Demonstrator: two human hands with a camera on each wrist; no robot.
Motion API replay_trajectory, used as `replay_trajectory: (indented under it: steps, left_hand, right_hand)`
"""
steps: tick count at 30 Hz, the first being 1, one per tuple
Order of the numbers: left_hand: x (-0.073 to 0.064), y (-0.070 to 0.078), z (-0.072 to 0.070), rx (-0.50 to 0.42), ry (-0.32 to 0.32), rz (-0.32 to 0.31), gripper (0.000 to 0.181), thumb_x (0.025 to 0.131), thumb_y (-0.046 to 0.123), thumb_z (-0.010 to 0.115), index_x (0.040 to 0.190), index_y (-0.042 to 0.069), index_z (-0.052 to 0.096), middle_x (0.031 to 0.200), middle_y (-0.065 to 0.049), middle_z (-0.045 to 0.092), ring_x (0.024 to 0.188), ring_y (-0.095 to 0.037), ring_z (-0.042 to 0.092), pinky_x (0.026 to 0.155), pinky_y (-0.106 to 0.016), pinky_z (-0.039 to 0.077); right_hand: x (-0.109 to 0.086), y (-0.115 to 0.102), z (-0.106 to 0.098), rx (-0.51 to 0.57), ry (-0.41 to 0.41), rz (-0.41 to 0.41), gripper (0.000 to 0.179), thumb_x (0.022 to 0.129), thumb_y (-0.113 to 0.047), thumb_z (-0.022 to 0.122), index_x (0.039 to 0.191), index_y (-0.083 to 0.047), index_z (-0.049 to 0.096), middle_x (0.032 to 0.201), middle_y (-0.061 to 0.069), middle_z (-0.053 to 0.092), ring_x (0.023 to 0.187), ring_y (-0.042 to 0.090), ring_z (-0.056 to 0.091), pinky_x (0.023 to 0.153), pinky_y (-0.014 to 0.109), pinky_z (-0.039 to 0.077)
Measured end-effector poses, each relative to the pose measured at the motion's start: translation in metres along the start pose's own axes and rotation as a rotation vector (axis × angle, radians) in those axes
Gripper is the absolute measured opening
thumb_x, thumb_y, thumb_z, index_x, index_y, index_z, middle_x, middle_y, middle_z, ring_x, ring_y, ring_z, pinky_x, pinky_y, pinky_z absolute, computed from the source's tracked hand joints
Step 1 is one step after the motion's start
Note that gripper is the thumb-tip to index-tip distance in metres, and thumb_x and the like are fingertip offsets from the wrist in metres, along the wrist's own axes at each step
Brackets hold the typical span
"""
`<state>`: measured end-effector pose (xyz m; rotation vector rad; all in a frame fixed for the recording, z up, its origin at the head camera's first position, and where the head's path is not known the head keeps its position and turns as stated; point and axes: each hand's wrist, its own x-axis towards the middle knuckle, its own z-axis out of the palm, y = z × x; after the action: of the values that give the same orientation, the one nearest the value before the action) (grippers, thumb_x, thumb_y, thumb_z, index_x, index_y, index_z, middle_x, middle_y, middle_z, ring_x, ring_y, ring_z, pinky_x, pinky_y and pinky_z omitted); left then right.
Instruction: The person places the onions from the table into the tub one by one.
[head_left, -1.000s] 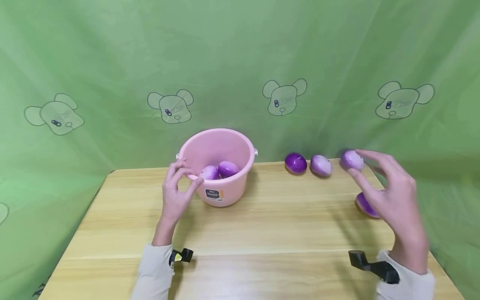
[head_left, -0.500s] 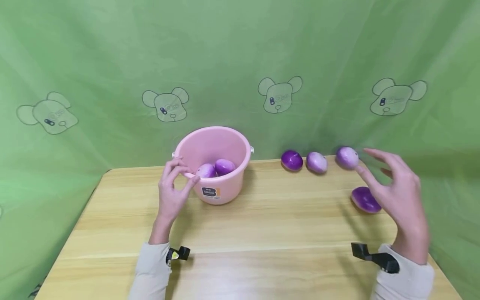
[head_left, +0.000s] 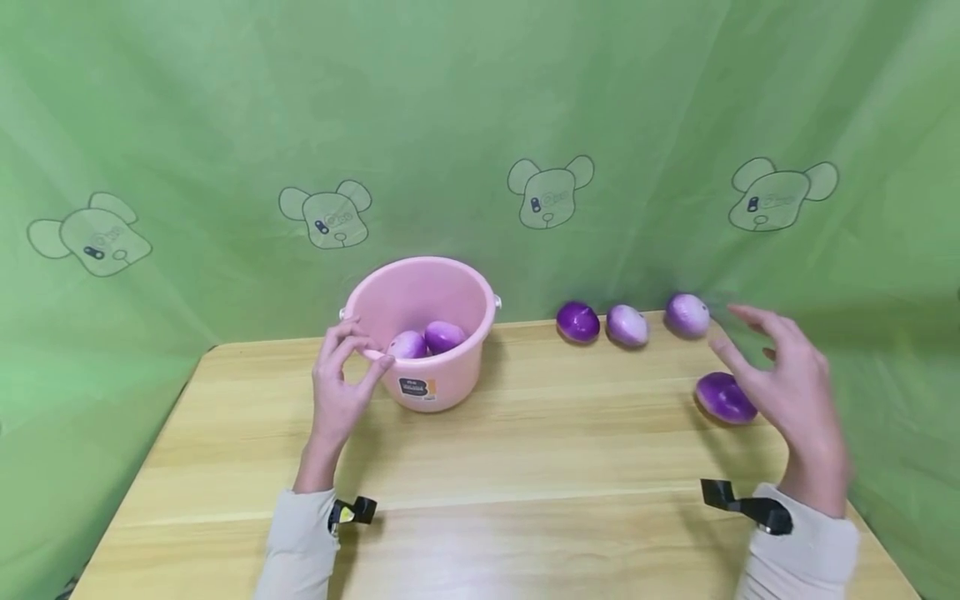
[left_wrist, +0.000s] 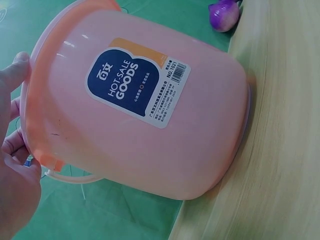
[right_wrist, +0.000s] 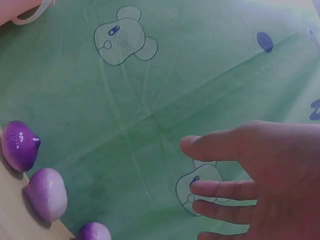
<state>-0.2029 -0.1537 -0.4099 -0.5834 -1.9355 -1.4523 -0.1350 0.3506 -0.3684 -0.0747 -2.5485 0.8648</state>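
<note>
A pink bucket stands on the table, with two purple onions visible inside. My left hand pinches the bucket's near left rim, thumb outside; the left wrist view also shows this hand at the rim. On the right, my right hand hovers with fingers spread and nothing between them. Just left of its fingertips lies a pale purple onion, and a darker onion sits beside its thumb. The right wrist view shows the hand's straight fingers.
Along the table's back edge lie another pale onion and a dark one, right of the bucket. A green curtain with printed bear heads hangs behind the wooden table.
My right fingertips have gone from right at the far-right pale onion to slightly apart from it. The left hand keeps its hold on the rim. The head view has shifted slightly.
</note>
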Motion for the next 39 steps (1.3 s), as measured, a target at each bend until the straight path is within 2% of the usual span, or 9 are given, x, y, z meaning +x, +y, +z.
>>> replay_trajectory:
  steps: [3,8,9,12,14,22,26,32,39]
  left_hand:
    - [0.000,0.000,0.000,0.000,0.000,0.002,0.019,0.078,-0.010,0.079,0.091,-0.012,0.065,0.113,-0.028,0.058,0.133,-0.054,0.044,0.121,-0.061,0.024]
    - [0.003,0.001,-0.001,-0.012,0.001,0.009,0.019,0.077,-0.012,0.079,0.091,-0.012,0.066,0.110,-0.028,0.058,0.130,-0.054,0.046,0.122,-0.057,0.025]
    - [0.003,0.001,0.000,-0.012,0.001,0.010,0.019,0.077,-0.012,0.079,0.090,-0.012,0.066,0.110,-0.029,0.058,0.129,-0.054,0.046,0.122,-0.057,0.025]
    - [0.002,0.002,0.000,-0.008,0.001,0.012,0.019,0.076,-0.013,0.080,0.090,-0.012,0.066,0.110,-0.030,0.058,0.129,-0.054,0.047,0.122,-0.057,0.026]
    - [0.002,0.002,0.000,-0.009,0.001,0.012,0.019,0.076,-0.013,0.079,0.090,-0.011,0.066,0.110,-0.030,0.058,0.129,-0.053,0.047,0.122,-0.057,0.026]
    - [0.001,0.002,0.001,-0.016,-0.001,0.020,0.019,0.076,-0.014,0.079,0.090,-0.012,0.066,0.111,-0.031,0.057,0.132,-0.054,0.045,0.122,-0.058,0.025]
    - [0.001,0.002,0.002,-0.017,-0.007,0.017,0.019,0.077,-0.013,0.079,0.090,-0.012,0.066,0.111,-0.035,0.056,0.131,-0.054,0.045,0.122,-0.059,0.025]
    - [-0.002,0.002,0.002,0.001,-0.004,0.001,0.018,0.078,-0.012,0.079,0.090,-0.012,0.066,0.110,-0.033,0.057,0.133,-0.054,0.044,0.120,-0.064,0.025]
    - [-0.003,0.002,0.001,-0.003,-0.008,-0.004,0.018,0.078,-0.012,0.079,0.091,-0.012,0.066,0.111,-0.032,0.057,0.134,-0.053,0.044,0.120,-0.062,0.025]
  right_hand:
    - [0.002,0.006,0.003,-0.013,-0.018,0.003,0.058,0.101,-0.031,0.068,0.151,-0.009,0.048,0.148,0.027,0.048,0.130,0.049,0.047,0.098,0.035,0.044]
    - [0.004,0.014,0.005,-0.012,-0.013,-0.001,0.057,0.100,-0.027,0.068,0.149,-0.005,0.049,0.145,0.031,0.049,0.127,0.052,0.047,0.093,0.056,0.044]
    - [0.004,0.015,0.005,-0.012,-0.013,0.003,0.057,0.100,-0.028,0.068,0.149,-0.004,0.049,0.145,0.031,0.049,0.128,0.052,0.047,0.093,0.057,0.044]
    - [0.003,0.019,0.004,-0.003,-0.022,0.012,0.057,0.101,-0.028,0.067,0.149,-0.003,0.048,0.145,0.033,0.047,0.129,0.055,0.045,0.094,0.073,0.039]
    - [0.002,0.021,0.003,0.003,-0.034,0.023,0.058,0.101,-0.028,0.066,0.150,-0.002,0.046,0.145,0.035,0.046,0.129,0.056,0.044,0.096,0.077,0.036]
    - [-0.001,0.036,0.003,0.004,-0.105,0.081,0.066,0.102,-0.033,0.064,0.154,-0.002,0.038,0.147,0.040,0.039,0.131,0.061,0.037,0.096,0.084,0.028]
    - [-0.003,0.042,0.002,-0.010,-0.120,0.098,0.067,0.102,-0.034,0.064,0.154,-0.001,0.037,0.146,0.041,0.038,0.130,0.062,0.036,0.095,0.084,0.028]
    - [-0.005,0.047,0.001,-0.026,-0.144,0.128,0.071,0.102,-0.040,0.063,0.155,-0.002,0.037,0.146,0.040,0.038,0.129,0.062,0.036,0.091,0.084,0.030]
    - [-0.006,0.062,0.002,-0.042,-0.233,0.132,0.078,0.100,-0.043,0.065,0.157,-0.001,0.031,0.147,0.042,0.035,0.127,0.065,0.035,0.086,0.083,0.034]
